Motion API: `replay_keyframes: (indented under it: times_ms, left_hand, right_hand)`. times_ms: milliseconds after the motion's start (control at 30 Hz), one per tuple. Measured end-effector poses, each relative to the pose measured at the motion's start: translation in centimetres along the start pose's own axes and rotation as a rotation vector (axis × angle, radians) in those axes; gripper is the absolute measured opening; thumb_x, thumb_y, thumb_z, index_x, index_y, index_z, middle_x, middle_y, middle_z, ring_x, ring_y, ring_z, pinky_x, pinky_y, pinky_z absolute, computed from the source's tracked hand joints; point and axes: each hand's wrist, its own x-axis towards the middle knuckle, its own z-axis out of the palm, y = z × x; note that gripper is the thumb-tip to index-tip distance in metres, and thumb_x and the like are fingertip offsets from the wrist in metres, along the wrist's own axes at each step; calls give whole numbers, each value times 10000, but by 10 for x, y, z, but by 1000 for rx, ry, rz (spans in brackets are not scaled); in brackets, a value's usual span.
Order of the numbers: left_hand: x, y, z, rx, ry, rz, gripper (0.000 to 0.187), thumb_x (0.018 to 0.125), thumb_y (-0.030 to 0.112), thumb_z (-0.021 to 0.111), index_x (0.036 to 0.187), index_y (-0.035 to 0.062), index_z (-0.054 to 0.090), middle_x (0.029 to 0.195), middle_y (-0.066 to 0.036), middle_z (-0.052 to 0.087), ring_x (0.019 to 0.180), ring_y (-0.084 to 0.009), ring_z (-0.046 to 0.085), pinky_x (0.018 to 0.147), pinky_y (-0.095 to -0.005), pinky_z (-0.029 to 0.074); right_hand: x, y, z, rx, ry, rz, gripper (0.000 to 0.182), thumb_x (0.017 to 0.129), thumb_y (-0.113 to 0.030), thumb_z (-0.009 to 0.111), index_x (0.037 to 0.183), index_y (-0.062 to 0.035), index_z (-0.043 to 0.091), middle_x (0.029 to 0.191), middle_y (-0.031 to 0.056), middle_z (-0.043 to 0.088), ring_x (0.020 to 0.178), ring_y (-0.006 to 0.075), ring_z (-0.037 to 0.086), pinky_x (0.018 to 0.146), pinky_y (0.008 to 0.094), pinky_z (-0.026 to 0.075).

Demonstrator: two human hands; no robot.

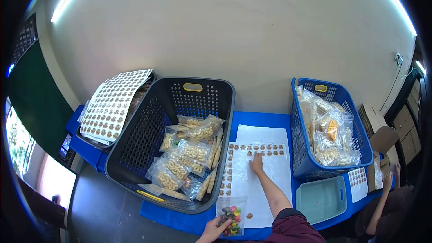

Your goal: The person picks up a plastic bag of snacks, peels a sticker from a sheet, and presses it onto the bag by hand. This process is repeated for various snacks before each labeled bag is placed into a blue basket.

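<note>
My left hand [213, 231] grips a clear plastic bag [231, 218] of colourful round candies near the table's front edge. The bag stands tilted over the lower left of a white sticker sheet [270, 189]. On that sheet, round brown stickers [268, 147] run along the top and down the left side, and a single sticker [249, 215] sits near the bottom. My right hand [256, 164] is on the upper part of the sheet, its fingertips bent together at a sticker in the second row. The fingers partly cover that sticker.
A large black basket [135, 157] with bagged snacks stands left; a blue basket [333, 168] of similar bags stands right. A pale green tray [321, 198] sits below it. More sticker sheets [118, 105] lie far left. Another person's hands [390, 177] work beside cardboard at the right.
</note>
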Motion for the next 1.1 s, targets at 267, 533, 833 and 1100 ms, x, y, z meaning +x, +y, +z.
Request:
replay_keyframes:
  times_ms: [267,533,833,1100]
  left_hand:
    - [2,-3,-11,3,-22,-31,323,847,191,567,1092,-14,523,886,-35,611,745,-78,567,568,-205,461]
    - [12,-9,-18,48,-82,5,343,853,182,557,1128,-14,495,939,-49,616,802,-80,579,574,-202,459]
    - [5,-13,-28,62,-60,15,346,847,178,566,1122,-20,497,899,-43,616,767,-80,578,556,-199,452]
    - [15,-23,-33,123,-31,32,339,829,205,594,1076,-19,533,841,-47,620,708,-77,573,534,-208,458]
  right_hand:
    - [24,26,-1,29,126,22,259,659,25,536,913,-23,508,1021,159,426,928,337,489,775,404,426]
    - [12,10,-9,34,183,107,397,676,16,581,1059,-60,511,1078,126,423,983,300,473,805,383,428]
    - [0,13,4,-42,174,28,476,681,-22,614,1143,-96,527,1156,145,418,1035,309,449,868,362,404]
    - [-17,24,2,-51,6,-96,498,661,-26,591,1142,-148,550,1302,263,310,1171,373,352,969,385,328]
